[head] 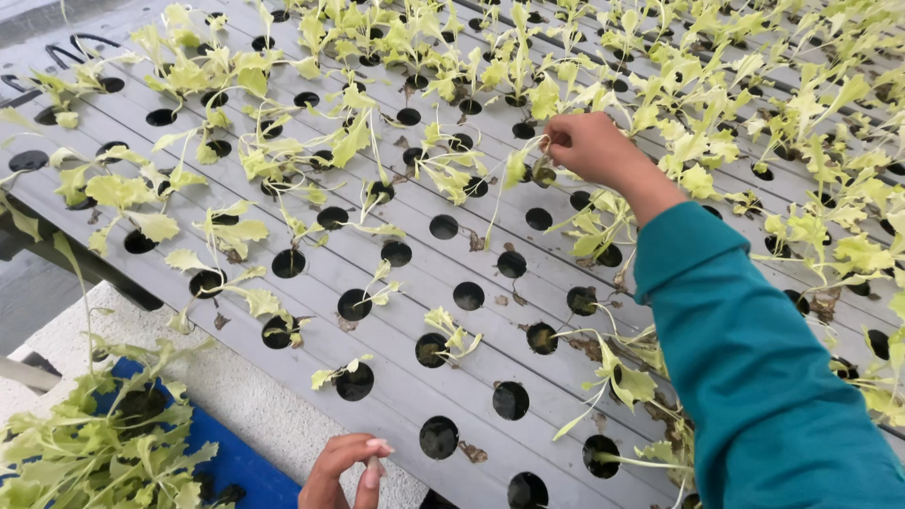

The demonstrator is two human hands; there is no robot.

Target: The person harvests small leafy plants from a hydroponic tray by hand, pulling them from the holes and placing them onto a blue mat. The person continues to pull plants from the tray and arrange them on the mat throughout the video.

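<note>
A pale seedling is pinched between the closed fingers of the right hand over a hole in the grey channel tray, many holes nearer than the pinch unfilled, those beyond mostly planted; the left hand is loosely curled, empty.

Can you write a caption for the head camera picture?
Right hand pinches a seedling at a hole in the grey tray.
</note>
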